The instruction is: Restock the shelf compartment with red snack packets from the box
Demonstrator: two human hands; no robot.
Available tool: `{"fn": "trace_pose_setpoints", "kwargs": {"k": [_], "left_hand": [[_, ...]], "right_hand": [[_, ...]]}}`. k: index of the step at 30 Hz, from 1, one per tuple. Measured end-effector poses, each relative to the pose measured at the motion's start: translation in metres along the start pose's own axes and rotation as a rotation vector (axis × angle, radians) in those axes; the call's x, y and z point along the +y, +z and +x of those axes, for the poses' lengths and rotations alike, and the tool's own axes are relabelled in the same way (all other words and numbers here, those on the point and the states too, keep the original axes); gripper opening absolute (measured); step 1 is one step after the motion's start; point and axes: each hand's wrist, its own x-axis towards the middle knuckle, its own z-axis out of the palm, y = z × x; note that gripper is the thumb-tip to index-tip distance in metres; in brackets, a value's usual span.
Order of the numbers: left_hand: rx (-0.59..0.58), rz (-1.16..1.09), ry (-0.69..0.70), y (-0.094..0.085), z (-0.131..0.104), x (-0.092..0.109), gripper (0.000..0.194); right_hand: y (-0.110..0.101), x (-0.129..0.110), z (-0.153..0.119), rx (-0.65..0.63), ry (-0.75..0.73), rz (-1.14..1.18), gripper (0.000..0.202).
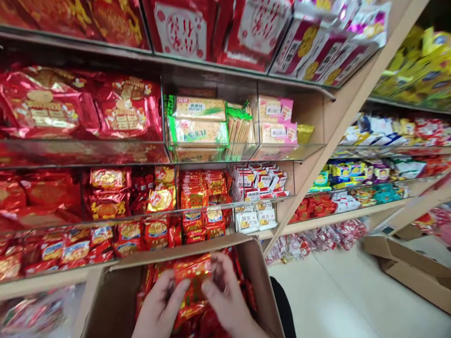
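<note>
Both of my hands are over an open cardboard box (114, 300) that holds many red snack packets (207, 324). Between them is a red and gold snack packet (193, 277). My left hand (162, 300) grips its left side, thumb pressed on the front. My right hand (225, 291) has its right side, with the thumb on the front and the fingers curled near the top corner. More red packets lie beneath and around my hands in the box. The print on the held packet is blurred.
Glass-fronted shelves ahead hold red packets (195, 188), green-wrapped crackers (199, 131) and small white packets (250, 220). A slanted wooden upright (327, 155) divides them from shelves at right. Another cardboard box (405, 267) sits on the tiled floor (334, 300). Bagged goods (324, 237) lie under the right shelves.
</note>
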Motion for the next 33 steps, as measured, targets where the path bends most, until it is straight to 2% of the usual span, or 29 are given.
{"fn": "trace_pose_setpoints", "kwargs": {"k": [1,2,4,6,8,9,11,15,17,20,23,25,28,31,33], "left_hand": [[-0.075,-0.003,0.006,0.002,0.002,0.012,0.02],[-0.104,-0.03,0.003,0.004,0.003,0.02,0.02],[-0.08,-0.116,-0.032,0.012,0.001,0.03,0.023],[-0.019,-0.234,-0.152,0.021,-0.006,0.031,0.032],[-0.005,-0.327,-0.292,0.028,-0.014,0.026,0.036],[-0.019,-0.352,-0.34,0.03,-0.016,0.023,0.038],[-0.055,-0.355,-0.357,0.028,-0.018,0.017,0.037],[-0.185,-0.166,-0.191,0.008,-0.006,0.012,0.025],[-0.221,-0.111,-0.121,-0.002,0.001,0.014,0.026],[-0.149,-0.292,-0.156,-0.01,0.008,0.016,0.04],[-0.14,-0.465,-0.231,-0.011,0.011,0.014,0.037],[-0.147,-0.482,-0.252,-0.011,0.013,0.012,0.035],[-0.074,-0.474,-0.274,-0.01,0.018,0.016,0.036],[0.033,-0.479,-0.304,-0.006,0.026,0.031,0.036],[0.118,-0.397,-0.254,-0.003,0.032,0.043,0.037]], "right_hand": [[0.0,-0.009,0.005,0.015,-0.026,-0.074,0.034],[0.0,-0.015,0.01,0.035,-0.048,-0.154,0.028],[-0.001,-0.02,0.018,0.126,-0.08,-0.256,0.023],[0.001,-0.017,0.021,0.249,-0.093,-0.251,0.026],[0.004,-0.014,0.02,0.315,-0.068,-0.205,0.028],[0.004,-0.012,0.019,0.311,-0.049,-0.188,0.028],[0.0,-0.012,0.019,0.224,0.003,-0.186,0.029],[-0.014,-0.017,0.018,-0.014,0.041,-0.303,0.032],[-0.019,-0.019,0.017,-0.067,0.018,-0.327,0.033],[-0.019,-0.019,0.016,-0.04,0.034,-0.225,0.03],[-0.015,-0.017,0.018,0.061,0.06,-0.12,0.03],[-0.014,-0.015,0.021,0.099,0.07,-0.079,0.031],[-0.013,-0.017,0.027,0.089,0.081,-0.051,0.035],[-0.009,-0.022,0.032,0.133,0.028,-0.144,0.037],[-0.005,-0.027,0.035,0.201,-0.022,-0.24,0.038]]}}
